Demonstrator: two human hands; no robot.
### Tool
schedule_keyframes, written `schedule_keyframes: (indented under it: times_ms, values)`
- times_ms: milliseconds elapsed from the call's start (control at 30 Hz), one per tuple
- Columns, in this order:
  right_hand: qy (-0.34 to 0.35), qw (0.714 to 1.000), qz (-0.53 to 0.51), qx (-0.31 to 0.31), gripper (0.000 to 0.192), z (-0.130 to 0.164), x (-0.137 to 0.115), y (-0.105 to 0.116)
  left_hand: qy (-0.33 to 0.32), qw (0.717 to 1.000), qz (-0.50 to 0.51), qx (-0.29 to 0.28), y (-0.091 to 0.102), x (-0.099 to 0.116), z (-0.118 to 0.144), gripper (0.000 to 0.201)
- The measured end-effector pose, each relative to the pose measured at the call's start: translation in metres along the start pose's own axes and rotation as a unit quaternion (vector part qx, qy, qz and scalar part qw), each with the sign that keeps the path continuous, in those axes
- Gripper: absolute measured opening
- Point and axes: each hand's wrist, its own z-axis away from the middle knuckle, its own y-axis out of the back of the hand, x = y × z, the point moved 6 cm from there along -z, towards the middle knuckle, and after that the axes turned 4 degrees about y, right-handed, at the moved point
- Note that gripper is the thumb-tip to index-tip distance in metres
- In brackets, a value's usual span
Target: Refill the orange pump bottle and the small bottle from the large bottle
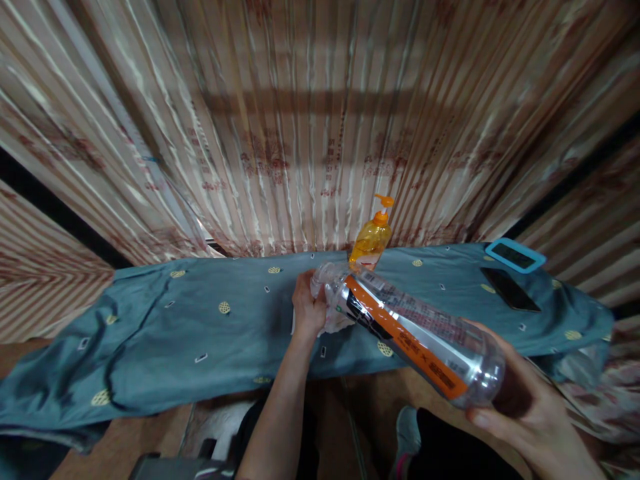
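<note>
Clear plastic catches the light first: an empty bottle with an orange and silver label lies slanted in the air over the near edge of the table, its neck toward the middle of the cloth and its base toward the person. The right hand cups the base from below and behind, fingers curled around the round end, thumb along the near side. The left hand closes around the neck end, and something pale and thin, a wipe or tissue by the look of it, is bunched between the palm and the bottle's shoulder; whether a cap is on cannot be told, since the hand and blur hide the mouth.

Judging from this, the wiping of the bottle looks in hand at the neck, with the long labelled body still to be gone over; no wet streaks or dirt show either way.

Just behind the neck, near the far edge, an orange pump bottle stands upright on the teal cloth. Toward the far right corner lie a dark phone and a device in a turquoise case, well apart from both hands.
</note>
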Motion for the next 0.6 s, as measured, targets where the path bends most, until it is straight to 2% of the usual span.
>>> schedule_keyframes:
  times_ms: [300, 600]
  values:
    - [0.018, 1.000, 0.002, -0.012, 0.073, -0.0021, -0.0028, -0.0013, 0.011, 1.000, -0.001, 0.005, -0.0003, -0.0004, -0.0001, 0.028]
    - [-0.016, 1.000, -0.022, -0.008, 0.074, -0.0013, 0.0042, -0.0005, -0.004, 1.000, 0.002, 0.003, -0.0003, -0.0011, 0.0003, 0.028]
